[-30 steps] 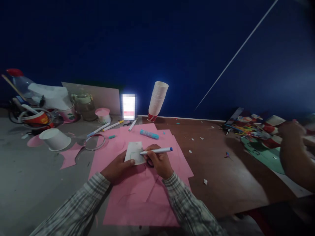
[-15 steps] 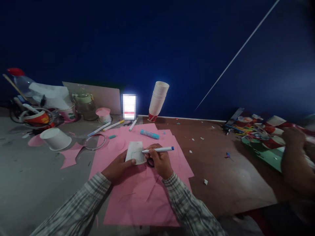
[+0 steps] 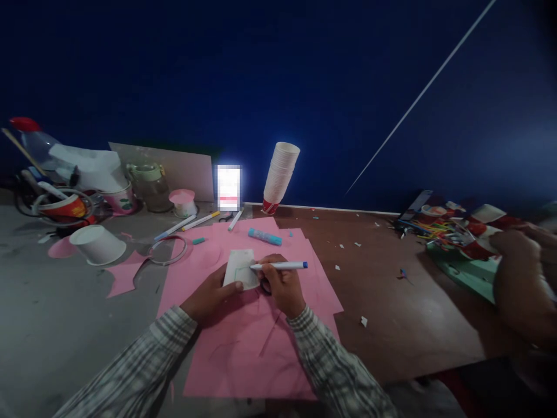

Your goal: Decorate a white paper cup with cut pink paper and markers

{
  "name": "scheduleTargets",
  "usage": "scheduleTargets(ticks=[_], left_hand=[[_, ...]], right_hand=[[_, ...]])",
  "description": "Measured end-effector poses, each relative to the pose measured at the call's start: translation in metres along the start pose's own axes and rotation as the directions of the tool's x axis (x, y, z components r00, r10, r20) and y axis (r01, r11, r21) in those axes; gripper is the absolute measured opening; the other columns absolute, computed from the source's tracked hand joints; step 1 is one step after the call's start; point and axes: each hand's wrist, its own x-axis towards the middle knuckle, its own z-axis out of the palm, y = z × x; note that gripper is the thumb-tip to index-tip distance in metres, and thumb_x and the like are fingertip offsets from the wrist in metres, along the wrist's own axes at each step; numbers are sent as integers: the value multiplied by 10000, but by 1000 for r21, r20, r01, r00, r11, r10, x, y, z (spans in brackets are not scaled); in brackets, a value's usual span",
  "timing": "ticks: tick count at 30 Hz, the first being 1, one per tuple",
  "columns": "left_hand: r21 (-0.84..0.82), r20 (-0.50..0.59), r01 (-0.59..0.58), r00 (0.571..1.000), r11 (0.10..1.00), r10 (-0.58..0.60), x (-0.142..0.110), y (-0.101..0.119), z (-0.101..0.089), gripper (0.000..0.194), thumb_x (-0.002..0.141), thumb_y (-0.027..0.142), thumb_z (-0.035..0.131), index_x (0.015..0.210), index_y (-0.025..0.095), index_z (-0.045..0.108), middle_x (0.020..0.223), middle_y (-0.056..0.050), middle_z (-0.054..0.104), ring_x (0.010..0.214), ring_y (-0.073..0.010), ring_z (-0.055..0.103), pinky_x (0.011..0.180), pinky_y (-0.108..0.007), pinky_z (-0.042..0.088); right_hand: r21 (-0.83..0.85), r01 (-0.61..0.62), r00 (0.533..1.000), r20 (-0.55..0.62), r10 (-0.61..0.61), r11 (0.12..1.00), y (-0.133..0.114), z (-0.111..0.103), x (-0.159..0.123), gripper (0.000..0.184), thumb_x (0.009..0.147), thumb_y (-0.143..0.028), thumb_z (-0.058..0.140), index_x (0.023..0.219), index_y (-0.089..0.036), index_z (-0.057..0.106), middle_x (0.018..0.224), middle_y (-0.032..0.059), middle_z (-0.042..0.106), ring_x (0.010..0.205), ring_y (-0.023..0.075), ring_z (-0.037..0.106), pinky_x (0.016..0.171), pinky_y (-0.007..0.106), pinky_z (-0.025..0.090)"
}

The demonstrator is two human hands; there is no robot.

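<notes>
My left hand (image 3: pixel 214 293) is closed round a white paper cup (image 3: pixel 235 262), its thumb lying across the near edge. Thin green lines forming part of a box shape show on the cup's side. Between the fingers of my right hand (image 3: pixel 282 285) is a white marker (image 3: pixel 285 265) with a blue end, its tip at the cup's surface. Dark scissors (image 3: pixel 265 286) lie partly hidden under the right hand. Below both hands are pink paper sheets (image 3: pixel 250 366), with a turquoise patterned tube (image 3: pixel 264 236) on them.
A leaning stack of paper cups (image 3: pixel 281 174) stands by the wall. Left are an upturned white cup (image 3: pixel 98 245), a tape ring (image 3: pixel 152 255), markers (image 3: pixel 201 221) and a glass jar (image 3: pixel 150 188). At right, another person's hand (image 3: pixel 517 273) is over green paper (image 3: pixel 465 273).
The cup has turned slightly in my left hand, and its green lines sit a little further right. The other person's hand at right has moved.
</notes>
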Motion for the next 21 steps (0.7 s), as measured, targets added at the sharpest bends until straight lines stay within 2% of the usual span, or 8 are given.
scheduleTargets(ticks=[5,9,13,17,21], left_hand=[[-4,-1,16,1000,1000,-16,0,2,0,495,759,380,688,1169,123,583,1132,-120,666,1020,-287,584,887,-376,445],[-36,4,27,1000,999,-27,-1,5,2,509,743,393,702,1162,127,588,1108,-123,676,1010,-292,590,886,-389,449],[-117,0,11,1000,993,-11,-2,8,5,494,751,399,694,1149,125,595,1106,-128,682,1056,-304,581,917,-404,440],[-110,-5,7,1000,994,-7,-2,8,5,508,740,400,703,1155,126,600,1153,-133,668,1077,-310,572,935,-406,435],[-100,0,8,1000,995,-8,-1,4,3,489,770,421,666,1144,114,597,1121,-134,672,1036,-302,583,921,-411,440]], right_hand=[[-66,78,992,102,-71,995,0,-1,0,211,874,-351,549,773,-180,620,727,26,607,699,156,580,640,273,476],[-68,52,998,46,-49,996,0,-3,1,221,898,-342,506,782,-183,607,681,14,586,664,148,563,609,266,464],[-82,91,981,176,-76,992,-1,-4,2,201,873,-322,543,760,-177,624,723,33,616,663,150,566,625,279,466],[-54,64,995,83,-59,996,-1,-5,3,212,885,-335,524,793,-175,628,728,31,606,658,148,560,606,274,460],[-62,56,977,211,-41,997,0,-4,3,181,851,-315,568,745,-176,619,684,19,587,635,144,541,596,271,452]])
